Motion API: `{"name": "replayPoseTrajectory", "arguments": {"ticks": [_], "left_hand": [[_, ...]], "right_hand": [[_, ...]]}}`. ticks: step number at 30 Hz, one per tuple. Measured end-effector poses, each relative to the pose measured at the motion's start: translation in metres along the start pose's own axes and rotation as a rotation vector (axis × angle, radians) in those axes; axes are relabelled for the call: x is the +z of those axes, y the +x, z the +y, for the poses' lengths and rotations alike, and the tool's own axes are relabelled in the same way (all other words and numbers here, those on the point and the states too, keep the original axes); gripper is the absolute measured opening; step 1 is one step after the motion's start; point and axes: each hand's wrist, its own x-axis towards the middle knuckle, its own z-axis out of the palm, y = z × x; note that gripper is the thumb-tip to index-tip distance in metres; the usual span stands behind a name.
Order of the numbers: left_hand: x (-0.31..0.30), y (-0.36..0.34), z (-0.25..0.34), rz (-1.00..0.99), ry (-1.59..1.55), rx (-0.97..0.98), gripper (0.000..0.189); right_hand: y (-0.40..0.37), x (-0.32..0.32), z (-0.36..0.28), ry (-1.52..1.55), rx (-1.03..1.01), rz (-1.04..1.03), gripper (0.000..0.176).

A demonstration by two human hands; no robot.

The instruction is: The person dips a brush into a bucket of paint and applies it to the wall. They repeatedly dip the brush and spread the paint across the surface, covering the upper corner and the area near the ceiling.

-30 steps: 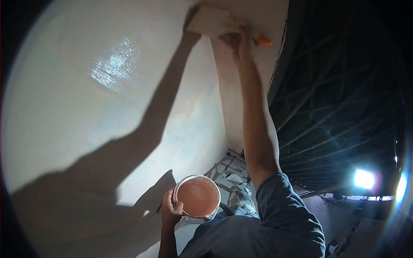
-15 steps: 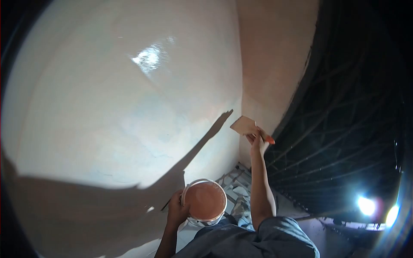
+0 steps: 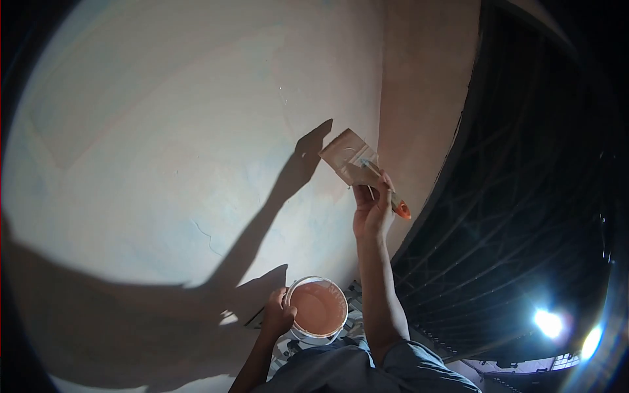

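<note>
A wide flat paintbrush (image 3: pixel 347 156) with an orange-tipped handle is gripped in my right hand (image 3: pixel 375 206), its broad end pointing up and left toward the pale wall (image 3: pixel 196 131). Low in front of me, my left hand (image 3: pixel 280 316) grasps the rim of a white bucket (image 3: pixel 345 302), thumb over the inside edge. Pinkish-brown paint (image 3: pixel 318 308) fills part of the bucket, with smears up its inner wall. The shadow of my arm and brush falls on the wall left of the brush.
A wall corner runs vertically behind the brush, with a narrower wall strip (image 3: pixel 426 85) to its right. Farther right is a dark window with a grille (image 3: pixel 498 183). Bright lamps (image 3: pixel 549 323) shine at lower right. Debris lies on the floor beyond the bucket.
My right hand and the brush have moved up and left, and the brush's flat face shows more. The bucket stays in my left hand. The view has shifted slightly.
</note>
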Motion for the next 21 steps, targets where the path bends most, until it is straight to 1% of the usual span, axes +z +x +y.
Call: {"name": "replayPoseTrajectory", "arguments": {"ticks": [2, 4, 6, 8, 9, 10, 11, 12, 14, 16, 17, 18, 19, 20, 21], "left_hand": [[0.0, -0.001, 0.003, -0.011, 0.017, -0.004, 0.053], [0.0, -0.003, 0.016, -0.015, -0.01, -0.025, 0.051], [0.004, 0.0, 0.003, -0.027, 0.01, -0.046, 0.049], [0.003, 0.003, -0.006, -0.038, 0.024, -0.053, 0.047], [0.003, 0.002, -0.005, -0.031, -0.048, -0.067, 0.046], [0.005, -0.001, -0.004, -0.021, -0.118, -0.085, 0.045], [0.008, -0.002, -0.011, -0.023, -0.125, -0.09, 0.045], [0.008, -0.002, -0.014, -0.008, -0.116, -0.064, 0.044], [0.008, -0.001, -0.02, 0.006, -0.11, -0.04, 0.044], [0.0, -0.004, 0.009, -0.046, -0.172, -0.23, 0.043], [0.001, -0.002, 0.005, -0.053, -0.172, -0.237, 0.043], [0.001, 0.0, -0.004, -0.051, -0.089, -0.147, 0.043], [0.001, 0.0, -0.011, -0.048, -0.006, -0.057, 0.043], [0.001, 0.001, -0.012, -0.052, -0.006, -0.064, 0.043], [0.002, -0.001, -0.013, -0.019, 0.02, 0.002, 0.044]], "right_hand": [[0.001, 0.001, 0.004, 0.002, 0.038, 0.015, 0.037], [0.008, -0.02, 0.017, 0.012, 0.068, 0.042, 0.036], [0.005, -0.065, 0.045, -0.088, 0.148, 0.11, 0.034], [-0.014, -0.128, 0.066, -0.228, 0.188, 0.286, 0.03], [-0.027, -0.154, 0.069, -0.309, 0.192, 0.374, 0.029], [-0.04, -0.182, 0.069, -0.402, 0.201, 0.37, 0.028], [-0.047, -0.201, 0.069, -0.494, 0.211, 0.364, 0.026], [-0.046, -0.205, 0.069, -0.496, 0.213, 0.364, 0.026], [-0.045, -0.212, 0.07, -0.626, 0.206, 0.375, 0.024], [-0.025, -0.179, 0.068, -0.66, 0.135, 0.303, 0.026], [-0.015, -0.153, 0.063, -0.682, 0.094, 0.206, 0.029], [0.008, -0.153, 0.075, -0.72, 0.018, 0.202, 0.031], [0.026, -0.131, 0.075, -0.797, -0.086, 0.168, 0.033], [0.029, -0.078, 0.053, -0.668, -0.07, 0.094, 0.035], [0.041, -0.047, 0.043, -0.608, -0.071, 0.025, 0.031]]}}
